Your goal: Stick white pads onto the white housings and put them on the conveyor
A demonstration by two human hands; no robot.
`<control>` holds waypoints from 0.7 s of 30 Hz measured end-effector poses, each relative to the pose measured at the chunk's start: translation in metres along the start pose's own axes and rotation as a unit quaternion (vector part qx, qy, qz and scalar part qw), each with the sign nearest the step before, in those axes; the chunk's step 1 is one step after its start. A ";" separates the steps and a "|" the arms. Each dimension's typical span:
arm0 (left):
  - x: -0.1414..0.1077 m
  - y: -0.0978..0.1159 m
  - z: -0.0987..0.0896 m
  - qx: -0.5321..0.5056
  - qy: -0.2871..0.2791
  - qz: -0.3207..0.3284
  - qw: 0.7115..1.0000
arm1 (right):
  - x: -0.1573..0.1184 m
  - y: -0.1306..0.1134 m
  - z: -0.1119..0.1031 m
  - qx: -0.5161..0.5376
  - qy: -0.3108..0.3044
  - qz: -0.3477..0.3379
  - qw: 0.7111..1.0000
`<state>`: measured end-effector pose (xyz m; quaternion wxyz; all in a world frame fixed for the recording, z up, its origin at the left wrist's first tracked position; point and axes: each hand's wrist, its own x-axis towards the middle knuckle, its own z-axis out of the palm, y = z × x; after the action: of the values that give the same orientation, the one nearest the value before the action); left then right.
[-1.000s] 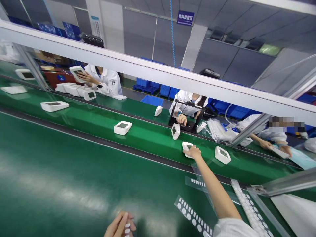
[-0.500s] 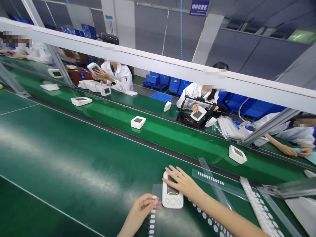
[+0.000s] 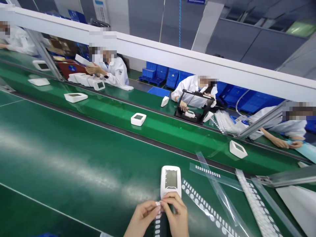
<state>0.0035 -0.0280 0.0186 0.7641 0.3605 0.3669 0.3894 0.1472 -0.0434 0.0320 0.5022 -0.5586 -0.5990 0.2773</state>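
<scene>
A white handheld device with a grey screen (image 3: 171,179) lies face up on the green table in front of me. Just below it, my left hand (image 3: 144,215) pinches a small white sticker (image 3: 158,203) between thumb and forefinger. The fingertips of my right hand (image 3: 176,210) close on the same sticker from the other side, partly covering the device's lower end and its buttons. Under my hands runs a clear strip of white oval stickers (image 3: 157,225). Another strip with oval and round stickers (image 3: 209,214) lies to the right of the device.
Beyond a dark rail, a green conveyor carries white devices (image 3: 138,119). Clear film strips (image 3: 217,184) and a stack of sticker sheets (image 3: 256,204) lie at right. Across the line, co-workers in white coats sit, one with a hand at a black frame fixture (image 3: 195,105).
My right hand has left the device's screen and come down to meet my left hand at the sticker. The co-worker at the black frame has lowered a device into it.
</scene>
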 end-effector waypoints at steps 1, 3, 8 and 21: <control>-0.003 -0.001 0.000 0.002 0.008 0.003 1.000 | 0.000 0.000 -0.001 0.009 -0.007 0.009 1.000; -0.007 -0.001 0.001 0.018 0.019 0.009 1.000 | -0.002 -0.001 -0.004 0.026 -0.024 0.024 0.999; -0.017 -0.007 0.000 0.108 -0.013 0.027 0.994 | -0.019 0.003 -0.003 0.036 -0.023 0.042 0.998; 0.007 -0.011 -0.034 0.158 0.131 0.040 0.978 | -0.004 0.018 -0.013 -0.128 0.026 0.070 0.989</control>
<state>-0.0189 -0.0178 -0.0084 0.6267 0.4367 0.5058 0.4009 0.1657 -0.0463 0.0197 0.4211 -0.6663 -0.5755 0.2180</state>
